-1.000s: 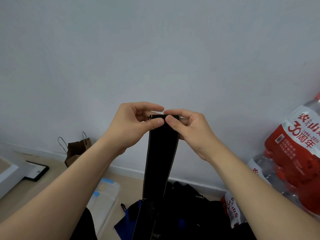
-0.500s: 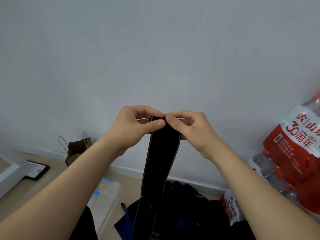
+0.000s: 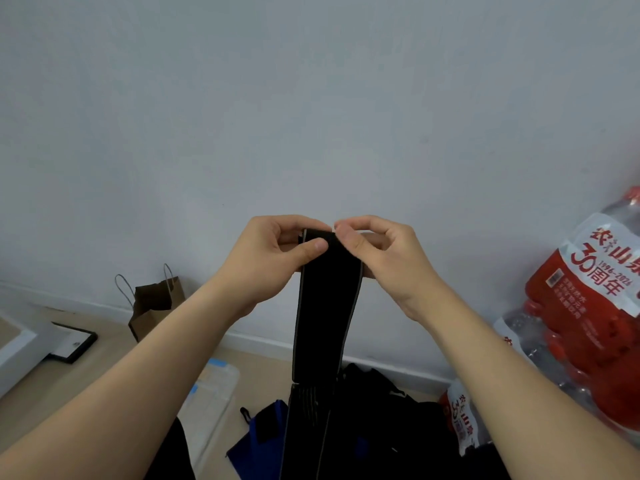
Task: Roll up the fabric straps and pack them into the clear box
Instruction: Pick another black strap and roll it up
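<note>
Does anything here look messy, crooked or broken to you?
Nothing looks broken or spilled. The left hand and right hand pinch the top end of the black strap; it hangs straight. Only the floor is untidy: a paper bag and piled packs of bottled water by the wall.

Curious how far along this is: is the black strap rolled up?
Not yet: black strap hangs unrolled; left hand and right hand pinch only its top end.

Black strap (image 3: 325,306), perhaps folded, between fingers (image 3: 313,245)
</note>
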`<state>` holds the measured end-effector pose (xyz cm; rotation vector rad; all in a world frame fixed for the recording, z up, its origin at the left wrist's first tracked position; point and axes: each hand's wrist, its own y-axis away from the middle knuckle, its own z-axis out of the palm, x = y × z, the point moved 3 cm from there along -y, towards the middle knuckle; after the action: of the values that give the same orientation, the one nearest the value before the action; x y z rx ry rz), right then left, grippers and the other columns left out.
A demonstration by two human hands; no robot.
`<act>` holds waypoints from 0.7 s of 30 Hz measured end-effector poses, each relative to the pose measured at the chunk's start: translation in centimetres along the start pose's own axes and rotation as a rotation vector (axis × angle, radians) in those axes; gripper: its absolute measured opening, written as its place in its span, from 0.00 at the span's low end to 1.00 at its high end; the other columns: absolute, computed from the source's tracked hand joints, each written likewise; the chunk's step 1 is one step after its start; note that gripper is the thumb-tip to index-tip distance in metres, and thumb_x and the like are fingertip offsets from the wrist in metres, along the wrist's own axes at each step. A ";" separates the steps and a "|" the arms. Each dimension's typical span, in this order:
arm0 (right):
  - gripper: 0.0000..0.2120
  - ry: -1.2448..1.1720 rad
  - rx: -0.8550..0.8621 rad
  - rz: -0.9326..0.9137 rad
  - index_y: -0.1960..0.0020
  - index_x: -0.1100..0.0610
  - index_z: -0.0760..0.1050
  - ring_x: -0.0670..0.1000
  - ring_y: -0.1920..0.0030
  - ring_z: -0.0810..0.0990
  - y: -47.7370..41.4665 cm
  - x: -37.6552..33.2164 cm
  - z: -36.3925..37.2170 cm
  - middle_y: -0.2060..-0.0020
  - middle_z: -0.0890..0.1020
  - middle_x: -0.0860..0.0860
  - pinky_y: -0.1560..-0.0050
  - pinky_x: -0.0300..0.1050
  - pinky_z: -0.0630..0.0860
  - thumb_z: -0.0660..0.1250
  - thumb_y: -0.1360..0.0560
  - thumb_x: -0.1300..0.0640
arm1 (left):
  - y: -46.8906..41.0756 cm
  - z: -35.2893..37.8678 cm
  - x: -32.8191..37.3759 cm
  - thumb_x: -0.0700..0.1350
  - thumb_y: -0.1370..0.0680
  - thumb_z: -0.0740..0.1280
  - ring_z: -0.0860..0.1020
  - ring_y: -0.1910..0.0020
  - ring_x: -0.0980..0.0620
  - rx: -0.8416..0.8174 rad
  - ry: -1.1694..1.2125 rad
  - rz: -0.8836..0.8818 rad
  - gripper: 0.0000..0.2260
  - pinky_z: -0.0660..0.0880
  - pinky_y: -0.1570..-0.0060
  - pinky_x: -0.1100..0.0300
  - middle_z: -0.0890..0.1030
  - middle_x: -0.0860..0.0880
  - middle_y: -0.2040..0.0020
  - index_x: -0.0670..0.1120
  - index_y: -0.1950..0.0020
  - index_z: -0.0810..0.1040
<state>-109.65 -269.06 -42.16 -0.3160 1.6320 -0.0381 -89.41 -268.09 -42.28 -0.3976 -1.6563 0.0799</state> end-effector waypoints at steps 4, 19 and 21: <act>0.07 0.082 0.009 -0.008 0.45 0.55 0.87 0.55 0.56 0.91 0.0 0.0 0.4 0.57 0.90 0.55 0.59 0.46 0.85 0.72 0.16 0.54 | 0.0 0.5 0.1 0.40 0.16 0.71 0.88 0.46 0.49 0.064 -0.082 0.032 0.08 0.83 0.43 0.60 0.89 0.49 0.47 0.48 0.39 0.86; 0.06 0.070 0.048 -0.104 0.43 0.55 0.84 0.52 0.54 0.86 0.6 -1.0 1.7 0.55 0.88 0.54 0.51 0.49 0.82 0.71 0.15 0.54 | 0.3 1.2 0.3 0.43 0.10 0.58 0.81 0.50 0.61 0.074 -0.021 -0.065 0.08 0.77 0.50 0.66 0.83 0.52 0.49 0.46 0.35 0.76; 0.14 0.113 0.024 -0.033 0.42 0.58 0.81 0.47 0.56 0.82 0.5 -0.8 2.0 0.58 0.84 0.50 0.53 0.47 0.78 0.64 0.12 0.49 | 0.4 1.4 0.5 0.44 0.11 0.59 0.80 0.52 0.63 0.088 -0.048 -0.050 0.08 0.76 0.54 0.70 0.82 0.50 0.47 0.48 0.35 0.75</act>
<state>-107.69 -268.04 -41.64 -0.3271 1.7371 -0.1020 -90.74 -267.33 -42.14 -0.2893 -1.7021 0.1260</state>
